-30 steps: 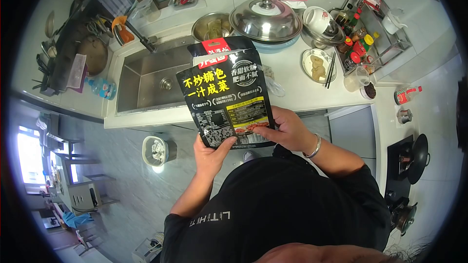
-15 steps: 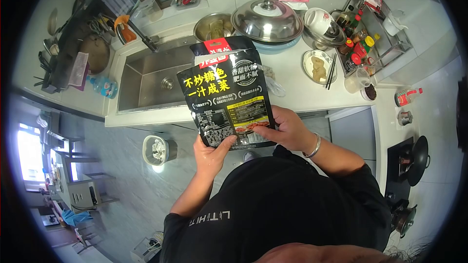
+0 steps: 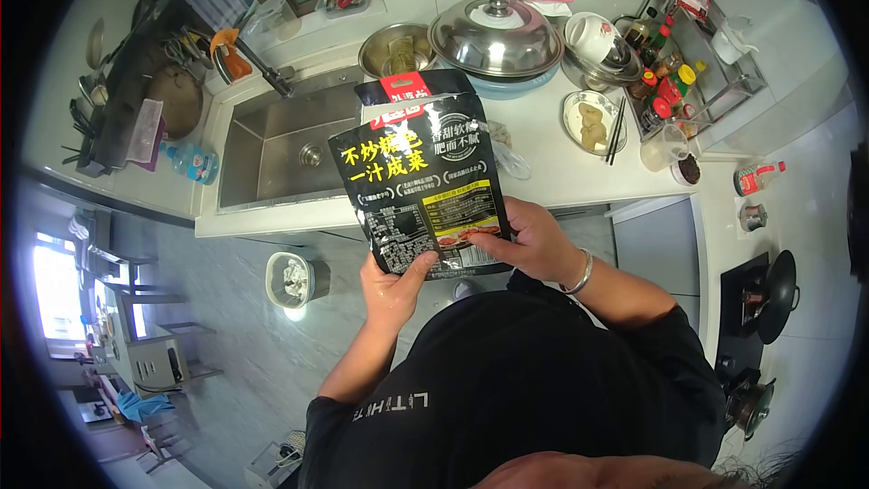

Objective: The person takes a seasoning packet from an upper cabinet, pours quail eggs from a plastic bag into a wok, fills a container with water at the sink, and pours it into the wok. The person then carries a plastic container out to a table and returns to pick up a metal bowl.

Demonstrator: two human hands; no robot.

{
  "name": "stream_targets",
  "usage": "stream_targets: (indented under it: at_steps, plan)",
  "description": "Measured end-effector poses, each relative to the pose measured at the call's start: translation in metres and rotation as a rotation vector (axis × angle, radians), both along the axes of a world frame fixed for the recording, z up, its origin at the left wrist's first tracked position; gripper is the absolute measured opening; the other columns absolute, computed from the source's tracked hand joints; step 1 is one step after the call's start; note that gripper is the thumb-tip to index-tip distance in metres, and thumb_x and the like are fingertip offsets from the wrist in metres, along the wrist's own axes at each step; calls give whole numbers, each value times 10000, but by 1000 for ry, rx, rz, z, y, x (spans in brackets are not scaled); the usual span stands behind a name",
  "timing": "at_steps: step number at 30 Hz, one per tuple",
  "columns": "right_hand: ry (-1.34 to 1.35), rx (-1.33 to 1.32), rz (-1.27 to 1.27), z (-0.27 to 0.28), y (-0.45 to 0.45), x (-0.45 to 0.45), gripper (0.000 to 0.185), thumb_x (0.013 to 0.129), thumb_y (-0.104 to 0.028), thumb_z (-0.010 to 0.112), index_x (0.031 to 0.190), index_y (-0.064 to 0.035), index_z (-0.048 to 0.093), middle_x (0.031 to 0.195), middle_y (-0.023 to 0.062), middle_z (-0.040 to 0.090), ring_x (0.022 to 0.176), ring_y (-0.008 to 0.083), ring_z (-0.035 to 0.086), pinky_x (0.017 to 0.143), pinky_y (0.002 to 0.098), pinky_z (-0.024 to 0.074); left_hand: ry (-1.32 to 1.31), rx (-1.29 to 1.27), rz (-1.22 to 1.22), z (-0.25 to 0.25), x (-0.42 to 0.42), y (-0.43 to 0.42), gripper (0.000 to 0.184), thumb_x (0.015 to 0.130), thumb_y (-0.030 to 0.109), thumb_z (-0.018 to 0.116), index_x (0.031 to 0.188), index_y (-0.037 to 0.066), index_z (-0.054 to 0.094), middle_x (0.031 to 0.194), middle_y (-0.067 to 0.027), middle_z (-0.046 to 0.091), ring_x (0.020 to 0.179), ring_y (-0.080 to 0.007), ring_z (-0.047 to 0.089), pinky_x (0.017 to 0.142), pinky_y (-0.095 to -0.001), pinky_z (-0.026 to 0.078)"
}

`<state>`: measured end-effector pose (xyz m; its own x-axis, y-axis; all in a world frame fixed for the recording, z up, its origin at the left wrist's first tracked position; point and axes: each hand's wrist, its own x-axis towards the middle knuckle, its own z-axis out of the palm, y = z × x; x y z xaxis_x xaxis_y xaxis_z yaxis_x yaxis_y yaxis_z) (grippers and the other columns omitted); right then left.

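Observation:
A black pouch (image 3: 425, 181) with yellow and white print is held up in front of my body, its back side facing me. Its top looks torn across, with the red-labelled strip standing behind the opening. My left hand (image 3: 394, 288) grips the lower left corner, thumb on the front. My right hand (image 3: 539, 240) grips the lower right edge, thumb over the small food picture; a silver bracelet circles that wrist. Behind the pouch lie the steel sink (image 3: 290, 149) and a crumpled clear plastic bag (image 3: 510, 161) on the counter.
Along the counter's back stand a steel bowl (image 3: 373, 52), a large lidded pan (image 3: 496, 41) and stacked bowls (image 3: 599, 45). A plate of ginger (image 3: 590, 124) with chopsticks, sauce bottles (image 3: 672, 86) and a black wok (image 3: 780, 294) are to the right. A bin (image 3: 290, 280) stands below left.
The top of the pouch has tilted very slightly, and its glare has shifted. Both hands keep the same hold.

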<state>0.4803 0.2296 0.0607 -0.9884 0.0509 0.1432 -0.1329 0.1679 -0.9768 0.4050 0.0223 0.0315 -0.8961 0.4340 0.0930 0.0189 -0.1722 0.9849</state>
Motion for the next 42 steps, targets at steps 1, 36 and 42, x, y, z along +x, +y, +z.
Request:
stream_targets:
  at_steps: [1,36,42]
  plan:
    - [-10,2,1,1,0,0,262,914,-122,655,1157,-29,619,980,35,696,828,61,601,765,245,492,-2,-1,-1,-1,0,0,285,842,34,742,1093,-28,621,989,-57,695,877,-96,618,815,-258,496]
    - [-79,-369,-38,-13,-5,-1,368,1047,-253,433,1022,54,633,943,23,669,851,39,535,758,235,460,-97,105,-70,3,-1,-10,283,870,15,681,1142,-21,615,1048,-76,688,925,-126,629,876,-276,485]
    - [-99,-465,-3,-9,-3,-4,329,1036,-223,459,1094,49,634,1009,36,678,931,60,572,817,239,475,-95,116,-68,2,-3,-8,268,874,17,687,1132,-24,623,1039,-72,691,933,-121,624,867,-278,484]
